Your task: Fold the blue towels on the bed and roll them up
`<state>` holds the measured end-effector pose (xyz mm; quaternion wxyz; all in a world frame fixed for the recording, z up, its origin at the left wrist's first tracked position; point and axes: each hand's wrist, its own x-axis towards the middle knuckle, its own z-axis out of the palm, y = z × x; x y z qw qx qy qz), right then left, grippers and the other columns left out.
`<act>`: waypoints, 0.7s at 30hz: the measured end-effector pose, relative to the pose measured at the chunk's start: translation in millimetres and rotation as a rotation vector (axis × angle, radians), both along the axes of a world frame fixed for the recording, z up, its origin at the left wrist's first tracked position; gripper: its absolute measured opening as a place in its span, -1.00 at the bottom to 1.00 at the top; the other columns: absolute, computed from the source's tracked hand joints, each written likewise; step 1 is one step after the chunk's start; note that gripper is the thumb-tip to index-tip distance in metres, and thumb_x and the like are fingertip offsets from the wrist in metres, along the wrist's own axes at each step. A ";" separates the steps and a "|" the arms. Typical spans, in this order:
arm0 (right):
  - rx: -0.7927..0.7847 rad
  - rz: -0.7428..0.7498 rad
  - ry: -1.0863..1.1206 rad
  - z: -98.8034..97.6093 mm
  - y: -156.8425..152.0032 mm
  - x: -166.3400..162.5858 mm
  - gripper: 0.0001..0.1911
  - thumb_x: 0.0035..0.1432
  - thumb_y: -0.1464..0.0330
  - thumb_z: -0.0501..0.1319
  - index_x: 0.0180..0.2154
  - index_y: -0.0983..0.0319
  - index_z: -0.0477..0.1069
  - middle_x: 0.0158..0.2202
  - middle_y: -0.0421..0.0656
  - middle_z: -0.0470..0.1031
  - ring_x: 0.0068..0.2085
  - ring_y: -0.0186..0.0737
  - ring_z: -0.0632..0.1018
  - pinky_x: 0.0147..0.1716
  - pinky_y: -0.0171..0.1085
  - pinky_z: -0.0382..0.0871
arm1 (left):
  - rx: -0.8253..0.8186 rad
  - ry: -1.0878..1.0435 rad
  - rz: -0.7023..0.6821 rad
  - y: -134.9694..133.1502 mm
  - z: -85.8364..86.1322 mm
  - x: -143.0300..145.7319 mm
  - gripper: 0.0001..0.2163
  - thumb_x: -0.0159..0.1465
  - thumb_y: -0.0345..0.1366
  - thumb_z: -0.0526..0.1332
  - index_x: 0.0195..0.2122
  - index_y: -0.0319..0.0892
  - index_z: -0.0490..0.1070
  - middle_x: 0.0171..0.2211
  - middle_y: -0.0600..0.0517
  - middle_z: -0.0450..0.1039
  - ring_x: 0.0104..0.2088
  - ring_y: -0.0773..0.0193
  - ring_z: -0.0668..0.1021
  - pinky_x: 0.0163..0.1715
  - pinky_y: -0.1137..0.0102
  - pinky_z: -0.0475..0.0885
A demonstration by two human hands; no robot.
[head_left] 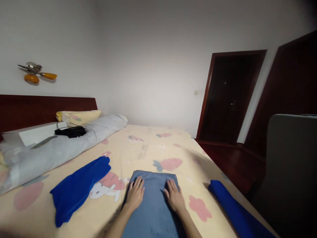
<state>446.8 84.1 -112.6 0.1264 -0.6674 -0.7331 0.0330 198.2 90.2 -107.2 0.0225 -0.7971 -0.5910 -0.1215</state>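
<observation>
One grey cloth (156, 208) on bed (131, 147), front middle. Left hand (135, 192) and right hand (175, 196) flat on it, fingers extended. Two blue cloths (80, 188) (235, 211), one each side, apart from it. Far left: one quilt (81, 145) bearing one white box (37, 134), contents not visible, one black item (71, 132); one pillow (84, 116) behind.

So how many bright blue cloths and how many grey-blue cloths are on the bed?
Bright blue cloths: 2
Grey-blue cloth: 1
Total: 3
</observation>
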 end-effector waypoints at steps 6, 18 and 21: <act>-0.056 0.175 0.025 10.3 31.8 -53.0 -0.41 0.37 0.13 -0.20 0.34 0.18 0.02 0.37 -0.12 -0.08 0.38 -0.18 -0.02 0.31 -0.03 -0.10 | -0.144 0.004 -0.045 47.6 -4.4 31.9 -0.47 0.39 -0.23 -0.17 0.38 -0.15 -0.05 0.38 0.00 -0.15 0.38 0.21 -0.03 0.32 0.14 -0.04; -0.071 -0.173 -0.084 1.8 44.7 38.3 -0.32 0.33 0.01 -0.13 0.35 0.21 -0.05 0.39 -0.08 -0.17 0.39 -0.05 -0.09 0.31 0.08 -0.21 | -0.164 0.063 0.165 58.2 13.0 -24.1 -0.49 0.41 -0.11 -0.15 0.37 -0.07 -0.01 0.38 -0.04 -0.14 0.37 0.07 -0.02 0.27 -0.11 -0.10; 0.078 -0.064 -0.056 11.8 13.8 27.6 -0.37 0.35 0.07 -0.11 0.33 0.23 0.02 0.38 -0.05 -0.17 0.38 -0.06 -0.04 0.30 0.09 -0.11 | -0.049 0.027 -0.015 21.8 27.2 -15.9 -0.50 0.42 -0.15 -0.12 0.38 -0.01 -0.06 0.39 0.01 -0.17 0.37 0.10 -0.01 0.29 -0.03 -0.03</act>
